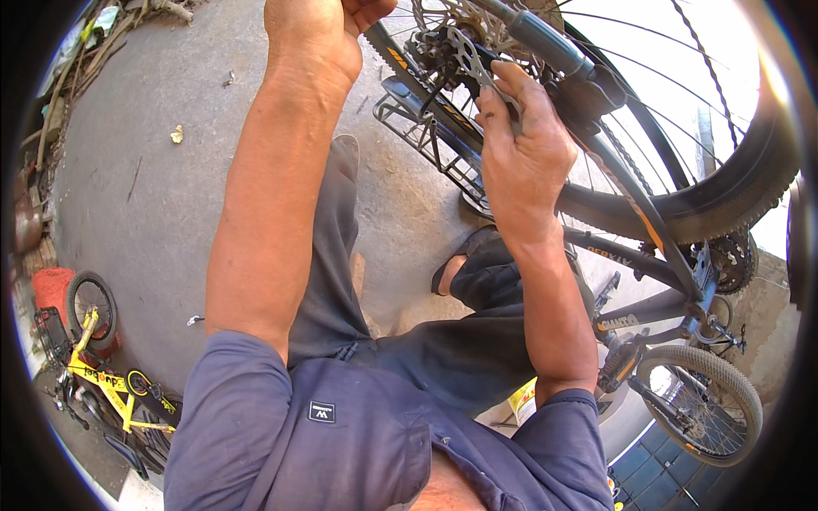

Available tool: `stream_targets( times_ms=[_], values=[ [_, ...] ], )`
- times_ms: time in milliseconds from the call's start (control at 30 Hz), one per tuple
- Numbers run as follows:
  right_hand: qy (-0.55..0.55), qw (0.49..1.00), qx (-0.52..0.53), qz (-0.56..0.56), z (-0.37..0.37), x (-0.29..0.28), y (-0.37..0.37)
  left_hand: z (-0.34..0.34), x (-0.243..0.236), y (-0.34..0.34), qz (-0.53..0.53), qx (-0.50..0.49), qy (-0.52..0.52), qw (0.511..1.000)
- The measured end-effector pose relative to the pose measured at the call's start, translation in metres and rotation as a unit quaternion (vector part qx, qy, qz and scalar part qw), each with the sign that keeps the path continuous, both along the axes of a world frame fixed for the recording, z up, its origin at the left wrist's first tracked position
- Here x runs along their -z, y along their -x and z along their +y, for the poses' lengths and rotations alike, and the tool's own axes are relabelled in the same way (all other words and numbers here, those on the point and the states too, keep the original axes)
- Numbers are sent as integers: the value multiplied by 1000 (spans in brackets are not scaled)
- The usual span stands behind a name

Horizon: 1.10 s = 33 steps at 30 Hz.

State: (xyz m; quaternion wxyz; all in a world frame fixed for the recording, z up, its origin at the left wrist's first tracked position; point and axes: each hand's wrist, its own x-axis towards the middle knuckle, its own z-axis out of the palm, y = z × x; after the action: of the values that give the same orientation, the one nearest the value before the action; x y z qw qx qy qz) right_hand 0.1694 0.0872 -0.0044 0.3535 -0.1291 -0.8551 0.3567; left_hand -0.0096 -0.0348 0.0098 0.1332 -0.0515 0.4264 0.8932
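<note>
My right hand (521, 149) grips a flat metal wrench (467, 53) whose head sits at the hub of a black bicycle wheel (707, 196). The wheel's brake disc (464, 17) shows at the top edge. My left hand (317, 32) is raised and closed around the black frame tube (394, 60) next to the hub; its fingers run out of the picture at the top. Both forearms reach up from my blue shirt.
A black metal carrier rack (426, 136) hangs below the hub. Another dark bicycle (673, 341) stands at the right. A small yellow child's bicycle (106, 383) lies at the lower left on the concrete floor (153, 187). Sticks and debris line the left edge.
</note>
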Motion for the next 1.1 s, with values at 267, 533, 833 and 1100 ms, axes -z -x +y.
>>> stream_targets(
  times_ms=[267, 533, 833, 1100],
  values=[
    [-89, 992, -40, 75, 0, -21, 6, 2, 2, -1, 3, 5, 2, 1000],
    [60, 995, -13, 80, 12, 7, -9, 2, 1, 0, 0, 2, 8, 1000],
    [114, 987, -33, 108, 8, 19, -5, -1, 2, 1, 1, 4, 5, 1000],
    [247, 966, -14, 72, -4, 31, -5, -2, 1, 1, -5, 8, 1, 1000]
  ],
)
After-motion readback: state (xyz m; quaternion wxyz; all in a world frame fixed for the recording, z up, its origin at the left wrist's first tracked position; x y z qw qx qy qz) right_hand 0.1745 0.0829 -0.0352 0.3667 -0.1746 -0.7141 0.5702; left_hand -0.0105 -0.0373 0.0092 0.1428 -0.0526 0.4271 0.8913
